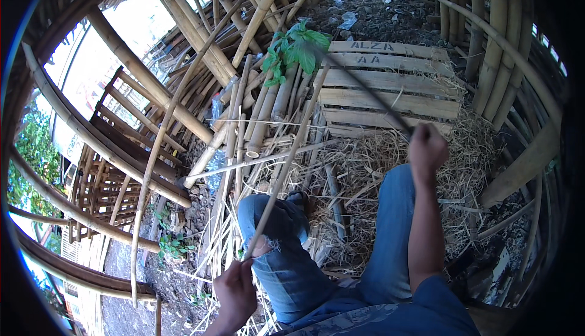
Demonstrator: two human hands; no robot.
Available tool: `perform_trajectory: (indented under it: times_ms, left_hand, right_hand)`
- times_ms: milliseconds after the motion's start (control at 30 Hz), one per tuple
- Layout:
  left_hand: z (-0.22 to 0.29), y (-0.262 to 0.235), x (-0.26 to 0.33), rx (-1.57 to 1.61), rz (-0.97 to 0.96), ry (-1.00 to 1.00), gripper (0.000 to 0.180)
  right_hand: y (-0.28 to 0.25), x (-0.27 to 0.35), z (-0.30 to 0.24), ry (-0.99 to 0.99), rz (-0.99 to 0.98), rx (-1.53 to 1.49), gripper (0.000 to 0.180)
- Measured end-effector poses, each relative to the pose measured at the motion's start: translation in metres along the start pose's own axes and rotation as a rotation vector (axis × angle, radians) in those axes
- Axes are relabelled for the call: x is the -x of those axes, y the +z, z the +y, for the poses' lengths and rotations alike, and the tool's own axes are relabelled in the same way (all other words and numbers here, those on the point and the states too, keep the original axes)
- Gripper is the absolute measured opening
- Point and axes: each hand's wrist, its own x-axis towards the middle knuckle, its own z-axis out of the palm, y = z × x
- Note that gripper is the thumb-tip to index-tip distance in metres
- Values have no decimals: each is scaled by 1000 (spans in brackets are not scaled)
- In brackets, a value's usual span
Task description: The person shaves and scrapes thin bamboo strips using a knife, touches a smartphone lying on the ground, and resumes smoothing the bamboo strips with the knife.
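Observation:
My left hand (235, 293) is closed round the lower end of a long, thin bamboo strip (281, 180). The strip slants up and away from me, past my left knee. In my closed right hand (428, 153), raised above my right knee, is a long dark knife (375, 96). Its narrow blade points forward and left, and its far end is blurred over green leaves (298, 46). In this view the blade's end appears close to the strip's upper end; I cannot tell whether they touch. The knife's handle is mostly hidden by my fingers.
Beyond my knees lies a slatted wooden pallet (390, 83). Curly bamboo shavings (463, 159) cover the ground around it. Cut bamboo poles (263, 126) lie to the left, near split strips. Bamboo walls (496, 62) rise at right, with a slatted frame (137, 129) at left.

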Motion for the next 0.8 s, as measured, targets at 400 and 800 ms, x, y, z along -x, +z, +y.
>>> perform_trajectory:
  times_ms: [400, 800]
  left_hand:
    - [-4, 55, -43, 522, -188, -42, 35]
    - [62, 137, -61, 1077, -1154, -520, 26]
  right_hand:
    - [-31, 12, 1, 252, -522, -896, 34]
    - [-86, 103, 47, 205, -467, -393, 20]
